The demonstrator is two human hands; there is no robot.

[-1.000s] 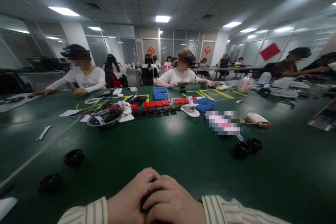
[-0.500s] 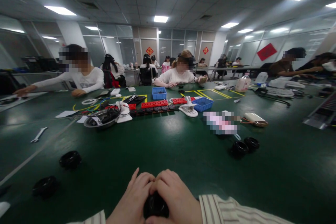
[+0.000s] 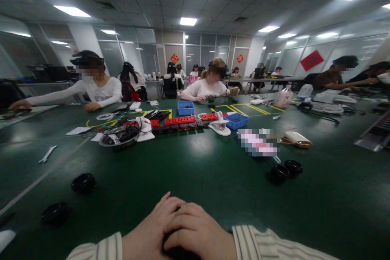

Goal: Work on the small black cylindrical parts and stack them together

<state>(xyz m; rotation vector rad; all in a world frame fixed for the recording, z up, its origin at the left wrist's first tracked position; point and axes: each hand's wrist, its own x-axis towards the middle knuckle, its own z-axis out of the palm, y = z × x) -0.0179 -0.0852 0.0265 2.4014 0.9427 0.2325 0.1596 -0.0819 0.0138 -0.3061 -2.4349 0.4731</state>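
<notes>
At the bottom centre, my left hand (image 3: 155, 225) and my right hand (image 3: 196, 227) are closed together around a round black part (image 3: 181, 253). The right hand's fingers lie over the top of it and overlap the left hand, so most of the part is hidden. It looks like the black ring-shaped parts lying on the table: one ring (image 3: 83, 183) and a nearer ring (image 3: 55, 213) on the left, and a pair on the right, a ring (image 3: 278, 173) beside another ring (image 3: 293, 167).
A wrench (image 3: 48, 154) lies on the green table (image 3: 201, 174) at left. Farther back are a metal bowl (image 3: 118, 143) with cables, red power strips (image 3: 184, 120), a blue bin (image 3: 237, 121), another blue bin (image 3: 185, 108) and a power bank (image 3: 297, 139). Co-workers sit opposite.
My right hand's fingers have shifted left and down over the black part, covering more of it. The left hand has turned slightly with it.
</notes>
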